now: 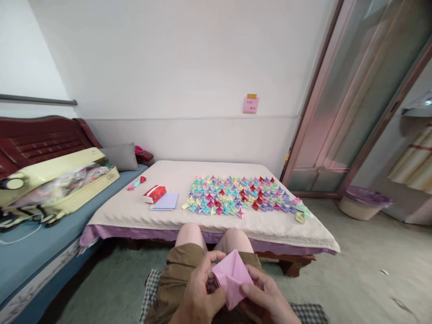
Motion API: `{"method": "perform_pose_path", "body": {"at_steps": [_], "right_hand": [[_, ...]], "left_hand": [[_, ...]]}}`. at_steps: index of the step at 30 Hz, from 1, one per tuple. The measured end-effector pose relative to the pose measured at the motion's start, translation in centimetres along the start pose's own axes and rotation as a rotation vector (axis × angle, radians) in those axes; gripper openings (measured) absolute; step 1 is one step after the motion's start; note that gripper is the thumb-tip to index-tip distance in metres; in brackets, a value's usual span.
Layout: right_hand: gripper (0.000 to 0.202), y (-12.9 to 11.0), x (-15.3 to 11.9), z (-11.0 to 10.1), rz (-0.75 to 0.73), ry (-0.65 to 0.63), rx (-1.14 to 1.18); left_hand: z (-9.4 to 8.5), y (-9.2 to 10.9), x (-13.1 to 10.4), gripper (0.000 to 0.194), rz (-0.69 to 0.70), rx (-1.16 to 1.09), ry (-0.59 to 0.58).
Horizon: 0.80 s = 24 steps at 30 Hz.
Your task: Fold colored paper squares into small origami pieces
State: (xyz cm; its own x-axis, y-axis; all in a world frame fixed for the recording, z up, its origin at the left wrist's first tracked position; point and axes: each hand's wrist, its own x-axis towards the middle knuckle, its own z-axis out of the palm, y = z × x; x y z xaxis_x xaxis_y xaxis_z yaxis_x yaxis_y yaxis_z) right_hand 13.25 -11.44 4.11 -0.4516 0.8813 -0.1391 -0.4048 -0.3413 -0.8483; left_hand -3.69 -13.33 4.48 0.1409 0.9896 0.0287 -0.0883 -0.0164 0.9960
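A partly folded square of pink origami paper (233, 275) is held above my lap, one corner pointing up and creases running across its face. My left hand (204, 288) grips its left side, thumb low on the front and fingers behind. On the right edge, my right hand (265, 290) pinches the paper with its thumb on the front; the fingers behind are partly hidden. Many small folded paper pieces (232, 195) in several colours stand in rows on the cloth-covered low table (209, 229) beyond my knees.
Left on the table lie a stack of lilac paper (165, 202), a red tissue pack (155, 193) and small coloured items (137, 183). An open yellow suitcase (67, 189) rests on the blue bed (43, 252). A lined bin (362, 204) stands near the sliding door (324, 135). A pink note (250, 105) hangs on the wall.
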Motion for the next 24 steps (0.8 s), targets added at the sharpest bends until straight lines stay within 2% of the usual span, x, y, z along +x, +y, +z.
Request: {"method": "perform_pose_path", "body": {"at_steps": [7, 12, 16, 19, 24], "right_hand": [[0.023, 0.4, 0.2, 0.2, -0.029, 0.026, 0.041], [0.035, 0.7, 0.7, 0.2, -0.013, -0.009, 0.091], [0.025, 1.0, 1.0, 0.2, -0.014, 0.013, 0.02], [0.024, 1.3, 1.0, 0.2, -0.032, 0.04, -0.025], [0.026, 2.1, 1.0, -0.4, -0.047, 0.013, -0.085]], "left_hand": [[0.0, 0.2, -0.1, 0.054, 0.011, 0.036, -0.021], [0.1, 0.1, 0.0, 0.052, 0.015, 0.067, -0.028], [0.2, 0.2, 0.0, 0.053, 0.023, 0.117, -0.041], [0.1, 0.6, -0.1, 0.051, 0.073, 0.145, 0.002], [-0.1, 0.8, -0.1, 0.046, 0.126, 0.153, 0.08]]}}
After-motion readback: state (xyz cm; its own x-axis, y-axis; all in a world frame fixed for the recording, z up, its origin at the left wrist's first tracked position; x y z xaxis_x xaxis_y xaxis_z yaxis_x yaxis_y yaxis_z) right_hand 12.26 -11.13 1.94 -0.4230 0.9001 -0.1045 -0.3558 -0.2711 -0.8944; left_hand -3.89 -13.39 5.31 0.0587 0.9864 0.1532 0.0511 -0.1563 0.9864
